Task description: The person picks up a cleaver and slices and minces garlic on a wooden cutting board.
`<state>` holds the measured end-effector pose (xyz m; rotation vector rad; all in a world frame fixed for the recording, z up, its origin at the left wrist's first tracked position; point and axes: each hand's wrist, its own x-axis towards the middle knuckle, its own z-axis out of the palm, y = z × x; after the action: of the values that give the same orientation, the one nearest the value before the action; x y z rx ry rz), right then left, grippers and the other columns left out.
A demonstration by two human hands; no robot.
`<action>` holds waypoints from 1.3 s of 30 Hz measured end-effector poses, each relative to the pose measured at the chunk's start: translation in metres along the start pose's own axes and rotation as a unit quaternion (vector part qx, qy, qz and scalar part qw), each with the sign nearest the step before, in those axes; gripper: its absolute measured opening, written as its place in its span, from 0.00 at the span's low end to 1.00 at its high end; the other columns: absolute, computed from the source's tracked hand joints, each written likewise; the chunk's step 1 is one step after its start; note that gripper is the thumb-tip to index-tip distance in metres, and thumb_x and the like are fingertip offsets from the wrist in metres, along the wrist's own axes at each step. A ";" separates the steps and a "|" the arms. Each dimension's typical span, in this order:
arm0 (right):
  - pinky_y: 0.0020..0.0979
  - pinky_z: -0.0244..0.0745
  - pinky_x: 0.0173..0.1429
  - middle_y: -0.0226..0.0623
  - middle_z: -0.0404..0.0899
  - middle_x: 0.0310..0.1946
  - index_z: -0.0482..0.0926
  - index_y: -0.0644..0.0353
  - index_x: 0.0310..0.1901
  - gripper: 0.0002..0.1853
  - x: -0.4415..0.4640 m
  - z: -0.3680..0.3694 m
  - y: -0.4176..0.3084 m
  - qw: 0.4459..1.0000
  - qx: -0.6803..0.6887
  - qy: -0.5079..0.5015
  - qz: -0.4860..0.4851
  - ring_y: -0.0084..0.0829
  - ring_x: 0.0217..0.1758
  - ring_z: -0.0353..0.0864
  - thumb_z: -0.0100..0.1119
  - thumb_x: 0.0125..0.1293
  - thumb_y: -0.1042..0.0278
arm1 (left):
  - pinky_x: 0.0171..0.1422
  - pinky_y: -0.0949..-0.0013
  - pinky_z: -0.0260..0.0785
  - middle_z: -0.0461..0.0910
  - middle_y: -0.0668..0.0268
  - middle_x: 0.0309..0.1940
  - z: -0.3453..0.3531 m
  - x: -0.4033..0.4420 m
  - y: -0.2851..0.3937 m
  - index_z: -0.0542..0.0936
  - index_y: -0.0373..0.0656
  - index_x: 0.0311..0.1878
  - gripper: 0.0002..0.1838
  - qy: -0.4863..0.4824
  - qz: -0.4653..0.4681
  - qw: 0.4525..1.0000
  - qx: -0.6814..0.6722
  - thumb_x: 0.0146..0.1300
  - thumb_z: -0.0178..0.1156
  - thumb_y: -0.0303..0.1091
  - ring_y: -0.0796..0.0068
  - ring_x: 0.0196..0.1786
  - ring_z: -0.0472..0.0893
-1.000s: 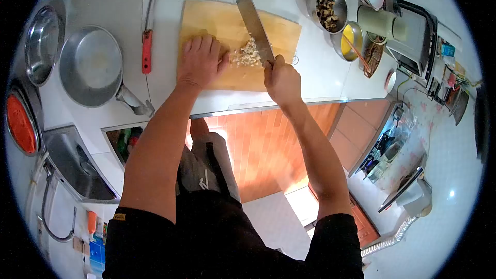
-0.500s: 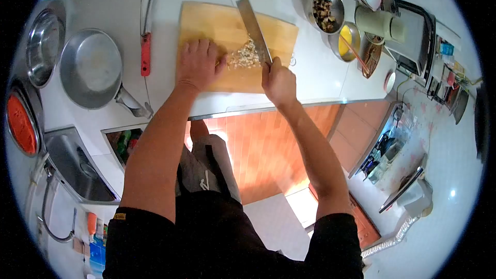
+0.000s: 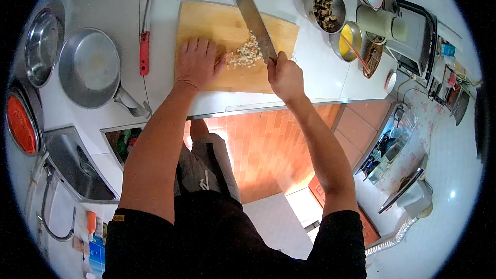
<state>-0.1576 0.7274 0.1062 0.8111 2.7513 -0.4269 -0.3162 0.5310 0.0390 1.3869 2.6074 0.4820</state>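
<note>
A wooden cutting board [image 3: 206,18] lies on the white counter before me. My left hand [image 3: 198,65] rests on its left part, fingers extended, thumb beside a small heap of pale, finely chopped pieces that look like garlic [image 3: 244,56]. In my right hand [image 3: 287,76], fingers wrapped round the handle, is a cleaver [image 3: 257,25]. Its broad blade slants up and left along the right side of the heap, the far corner reaching past the board's back edge. Whether the cutting edge touches the board is hard to make out.
Right of the board stand a bowl of dark chopped pieces [image 3: 316,21] and a bowl of yellow liquid [image 3: 343,47] with chopsticks [image 3: 353,51]. To the left are a red-handled utensil [image 3: 144,54], a grey pan [image 3: 89,67], a metal basin [image 3: 42,46] and a sink [image 3: 77,168].
My right hand has shifted slightly to the right with the cleaver, and the blade now leans more, showing more of its face. My left hand stays nearly in place.
</note>
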 end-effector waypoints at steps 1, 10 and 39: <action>0.54 0.79 0.30 0.53 0.81 0.21 0.72 0.62 0.40 0.13 -0.002 0.009 0.005 1.000 0.016 0.017 0.002 0.54 0.24 0.85 0.59 0.75 0.60 | 0.60 0.48 0.68 0.77 0.54 0.45 -0.003 0.001 0.000 0.81 0.42 0.45 0.23 -0.019 -0.005 1.000 -0.007 0.68 0.61 0.56 0.51 0.51 0.76; 0.40 0.68 0.17 0.40 0.73 0.15 0.68 0.57 0.30 0.15 -0.026 0.020 0.007 0.982 0.002 0.134 -0.131 0.42 0.14 0.75 0.65 0.72 0.70 | 0.58 0.49 0.67 0.75 0.57 0.42 0.000 0.003 -0.001 0.81 0.42 0.43 0.22 0.025 0.016 0.999 0.016 0.67 0.60 0.54 0.54 0.50 0.75; 0.47 0.76 0.23 0.43 0.80 0.19 0.70 0.59 0.37 0.11 -0.011 -0.015 0.024 0.993 0.008 -0.040 -0.115 0.47 0.20 0.82 0.58 0.75 0.63 | 0.53 0.51 0.66 0.75 0.57 0.42 -0.001 0.003 0.002 0.80 0.42 0.44 0.23 0.024 0.017 0.998 0.052 0.70 0.58 0.56 0.56 0.48 0.75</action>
<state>-0.1376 0.7459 0.1182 0.4700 2.7782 -0.5142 -0.3164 0.5338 0.0408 1.4706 2.6865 0.3919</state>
